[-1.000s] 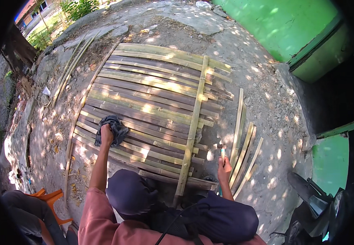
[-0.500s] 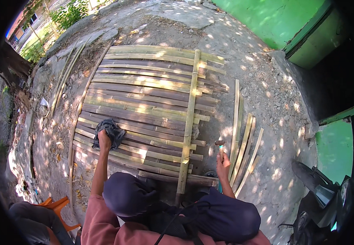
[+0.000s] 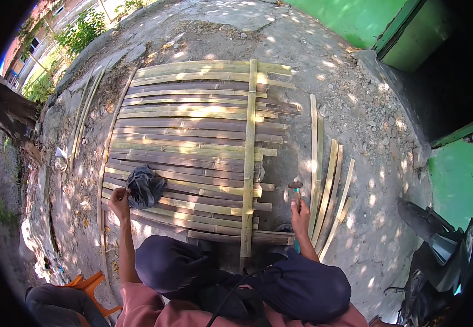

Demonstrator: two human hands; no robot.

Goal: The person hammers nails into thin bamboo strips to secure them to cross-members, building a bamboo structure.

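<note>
A hammer with a dark head and a blue-green handle stands head up in my right hand, which is wrapped round it. My left hand is at the left edge of a crumpled black plastic bag, its fingers pinched together; what is between them is too small to make out. The bag lies on a panel of split bamboo slats, set side by side with gaps. A bamboo crosspiece runs over the slats near their right ends. A thin strip runs along their left ends.
Several loose bamboo strips lie on the ground right of the panel, and more strips lie at the far left. An orange plastic chair and a seated person's leg are at lower left. A motorbike stands at right.
My left hand has come out of the black bag and moved a little left and down, its fingers now pinched. The hammer stays in my right hand. The view has shifted slightly.
</note>
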